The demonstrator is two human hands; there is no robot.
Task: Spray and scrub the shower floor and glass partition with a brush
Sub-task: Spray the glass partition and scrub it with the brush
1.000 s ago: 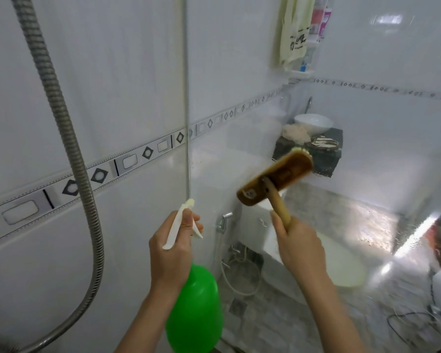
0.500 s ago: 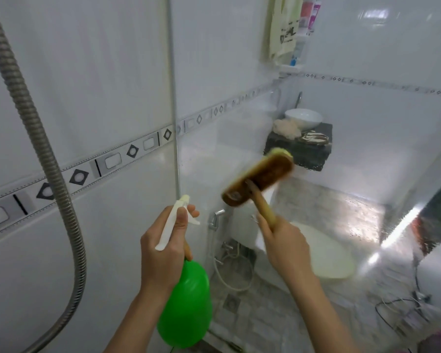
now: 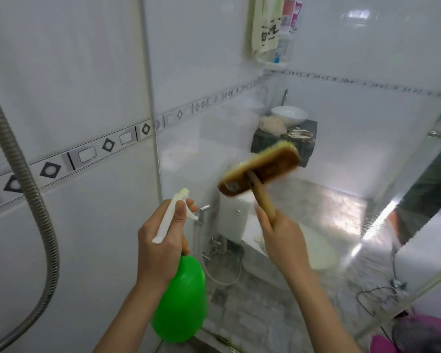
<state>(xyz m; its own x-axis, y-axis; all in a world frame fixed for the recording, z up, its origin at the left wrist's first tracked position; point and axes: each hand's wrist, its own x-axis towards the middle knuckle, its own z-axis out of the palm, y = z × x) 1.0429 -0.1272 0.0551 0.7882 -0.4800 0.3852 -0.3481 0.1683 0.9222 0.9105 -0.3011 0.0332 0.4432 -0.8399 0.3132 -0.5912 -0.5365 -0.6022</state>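
Spray bottle [image 3: 180,299]: bright green body, white trigger head.
Brush [image 3: 260,171]: brown wood back, tan handle, pale yellow bristles.
Wall tiles [image 3: 61,59]: glossy white; border band [image 3: 87,154] grey with black diamonds and white rectangles.
Shower hose [image 3: 23,174], 9 o'clock: silver, ribbed.
Floor [image 3: 260,314]: mottled grey-white.
Towel [image 3: 265,29], 12 o'clock: cream, black print.
5 o'clock corner: magenta object [image 3: 423,337], blurred.

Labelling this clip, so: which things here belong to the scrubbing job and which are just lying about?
Job: brush, held by right hand; green spray bottle, held by left hand; glass partition.
Lying about: shower hose, hanging towel, wash basin, toilet.
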